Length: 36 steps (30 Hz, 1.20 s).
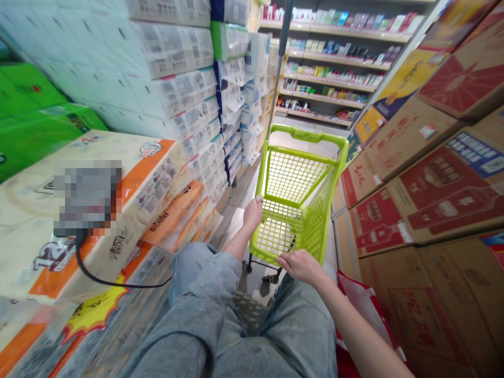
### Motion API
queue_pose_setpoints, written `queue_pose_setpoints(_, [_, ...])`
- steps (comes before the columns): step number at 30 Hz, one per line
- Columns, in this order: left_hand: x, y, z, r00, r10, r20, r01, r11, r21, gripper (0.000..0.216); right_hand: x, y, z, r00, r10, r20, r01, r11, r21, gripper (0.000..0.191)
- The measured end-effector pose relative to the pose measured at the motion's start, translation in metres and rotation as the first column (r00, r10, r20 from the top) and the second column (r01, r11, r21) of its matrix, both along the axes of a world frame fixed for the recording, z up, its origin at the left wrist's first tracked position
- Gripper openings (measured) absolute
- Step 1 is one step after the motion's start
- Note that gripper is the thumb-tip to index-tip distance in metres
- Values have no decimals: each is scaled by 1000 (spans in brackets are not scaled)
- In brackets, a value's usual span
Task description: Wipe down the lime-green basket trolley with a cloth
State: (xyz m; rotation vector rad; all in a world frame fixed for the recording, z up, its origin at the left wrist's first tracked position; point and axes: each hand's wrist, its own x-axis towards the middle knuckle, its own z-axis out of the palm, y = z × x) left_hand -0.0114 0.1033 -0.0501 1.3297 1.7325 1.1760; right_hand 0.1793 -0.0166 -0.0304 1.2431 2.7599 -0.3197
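A lime-green plastic basket trolley (326,210) with small black wheels stands in the aisle in front of my knees. Its grid-walled inside shows no goods. My left hand (253,211) is closed on the trolley's left rim. At the near edge, my right hand (301,264) has its fingers curled over the rim. A long grey pole-like handle (282,37) rises from the far left side of the trolley. Both forearms reach forward over my denim-covered legs.
At left, a pixelated flat device (88,202) with a black cable (114,285) lies on a tissue pack (157,181). Stacked paper packs (189,94) line that side. Cardboard cartons (441,199) wall the right, above a red bag (366,310). Product shelves (334,52) stand ahead.
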Motion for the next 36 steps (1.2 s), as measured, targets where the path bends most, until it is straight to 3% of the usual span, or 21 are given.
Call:
queue_pose_setpoints(4, [2,-23,-8,999,-20,-40,22,999,50,10,2,1,1,1000,-15,-3,15,1000,-15,61])
queue_pose_setpoints(10, [3,-65,-21,992,-58,-114,77,982,171,27,7,-1,-2,1000,-26,-3,26,999,-36,58])
queue_pose_setpoints(22, [19,-142,-39,1000,-24,1,24,996,91,50,23,7,-4,999,33,17,-33,999,7,54])
queue_pose_setpoints(26, [14,-132,-36,1000,-10,26,8,997,80,48,24,9,-6,998,68,-6,-68,996,55,52])
queue_pose_setpoints(31, [0,-79,-19,995,-28,95,23,998,53,29,22,15,-10,994,110,-12,-108,986,126,54])
queue_pose_setpoints(36, [0,-51,-9,999,9,-54,-7,999,51,31,18,18,-13,993,119,-18,-115,984,138,53])
